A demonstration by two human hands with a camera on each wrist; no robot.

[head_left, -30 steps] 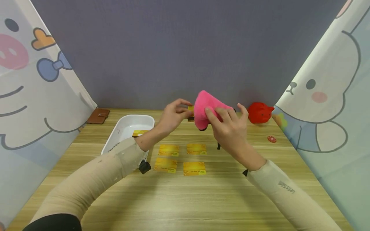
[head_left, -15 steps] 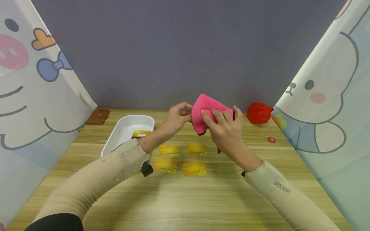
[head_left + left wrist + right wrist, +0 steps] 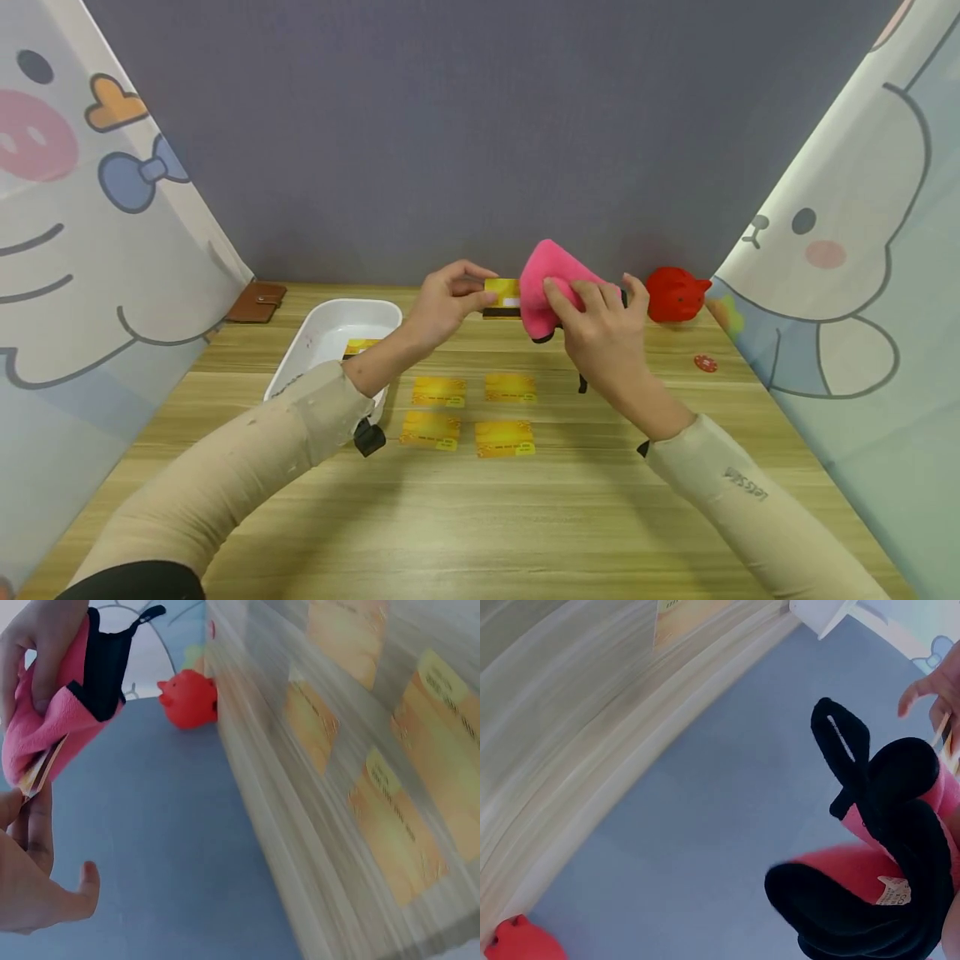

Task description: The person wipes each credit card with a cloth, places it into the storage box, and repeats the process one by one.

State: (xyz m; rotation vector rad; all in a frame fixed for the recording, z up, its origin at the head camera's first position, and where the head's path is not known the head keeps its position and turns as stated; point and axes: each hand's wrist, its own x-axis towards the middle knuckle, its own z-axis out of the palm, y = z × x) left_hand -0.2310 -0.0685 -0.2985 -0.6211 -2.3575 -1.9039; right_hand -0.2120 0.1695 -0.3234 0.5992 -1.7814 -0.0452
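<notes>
In the head view my left hand [image 3: 444, 310] pinches a yellow bank card [image 3: 512, 287] with a black stripe, raised above the table. The card's right end runs to the edge of a soft pink plush pouch [image 3: 551, 265]. My right hand [image 3: 603, 325] grips this pouch, fingers pressed into its front. In the left wrist view the card [image 3: 37, 776] stands at an opening in the pink fabric. Black trim and a black strap [image 3: 838, 739] on the pouch show in the right wrist view; how deep the card sits is hidden.
Several yellow cards [image 3: 438, 390] lie in two rows on the wooden table [image 3: 480, 517]. To their left stands a white tray [image 3: 337, 312] with another card inside. A brown wallet [image 3: 257, 302], red piggy bank [image 3: 675, 294] and red poker chip [image 3: 705, 362] sit farther out.
Half a second ago the hands were closer together, with the card hidden behind the pouch. Since then the pouch has shifted right and the left hand slightly left, exposing more card.
</notes>
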